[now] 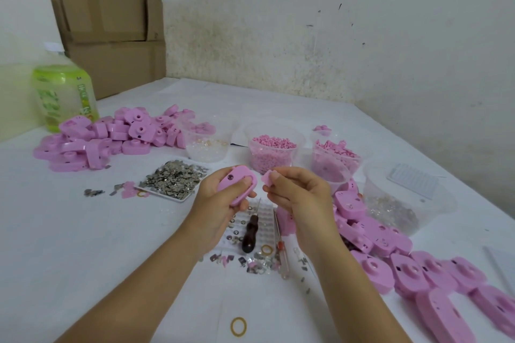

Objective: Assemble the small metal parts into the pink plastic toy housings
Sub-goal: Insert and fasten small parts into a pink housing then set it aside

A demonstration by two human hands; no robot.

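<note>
Now both fists busy: left hand around a pink housing, right hand pinching a small pink piece.

Pink housing tilted above table, small pink piece just beside, apart

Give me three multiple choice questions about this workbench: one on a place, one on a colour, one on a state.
1. From the left hand, the tray of metal parts lies: A) rightward B) leftward C) nearer the camera.
2. The rubber band nearest the camera is: A) blue B) black C) yellow.
3. The left hand: A) holds a pink housing B) lies flat C) grips a bottle.
Answers: B, the tray sits left of that hand; C, it is a yellow ring; A, the fingers curl round the housing.
</note>
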